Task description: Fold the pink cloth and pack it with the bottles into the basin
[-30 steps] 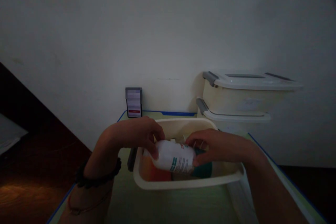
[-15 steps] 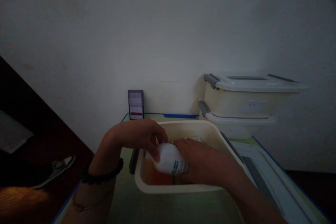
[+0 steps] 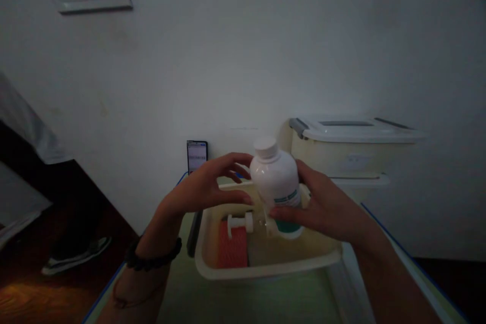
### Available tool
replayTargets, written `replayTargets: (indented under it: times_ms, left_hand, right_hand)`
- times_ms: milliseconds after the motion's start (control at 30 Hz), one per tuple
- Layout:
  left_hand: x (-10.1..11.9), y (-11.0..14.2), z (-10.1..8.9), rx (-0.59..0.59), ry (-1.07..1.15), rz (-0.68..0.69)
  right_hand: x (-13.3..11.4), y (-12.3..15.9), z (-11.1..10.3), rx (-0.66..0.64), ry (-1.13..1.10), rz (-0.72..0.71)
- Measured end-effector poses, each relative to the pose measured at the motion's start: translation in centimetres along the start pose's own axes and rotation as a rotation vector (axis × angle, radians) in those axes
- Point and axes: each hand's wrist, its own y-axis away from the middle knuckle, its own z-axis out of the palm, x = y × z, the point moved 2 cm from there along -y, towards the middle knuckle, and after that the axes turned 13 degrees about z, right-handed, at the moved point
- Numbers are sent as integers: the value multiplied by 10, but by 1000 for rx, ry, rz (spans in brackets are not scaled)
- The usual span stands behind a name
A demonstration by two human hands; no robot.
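Observation:
My right hand [image 3: 322,205] is wrapped round a white bottle [image 3: 275,179] with a screw cap and a green label, held upright above the bin. Close to the bottle's left side is my left hand [image 3: 216,185], its fingers apart and curved, holding nothing. Below them sits an open cream plastic bin [image 3: 266,273]. Inside it, at the left, lies a red block-like item [image 3: 232,250] with a white pump head [image 3: 239,223] resting over it. My hands and the bottle hide part of the bin's right side.
A phone [image 3: 197,156] leans against the wall behind the bin. Two lidded storage boxes [image 3: 341,154] are stacked at the back right of the green table [image 3: 288,298]. At the far left, a person's leg and shoe [image 3: 76,258] show beside the table.
The bottle has come up out of the bin and turned upright in my right hand. My left hand has let go of it and opened. The red item and pump head now show.

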Motion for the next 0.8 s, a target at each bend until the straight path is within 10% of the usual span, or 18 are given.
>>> replayTargets:
  times_ms: [300,800]
  left_hand:
    - [12,-12,26,20,-77,-56]
    - [16,-9,15,482,-216,-80]
  right_hand:
    - [-3,-4,19,171,-544,104]
    - [1,-7,18,-34,-456,54]
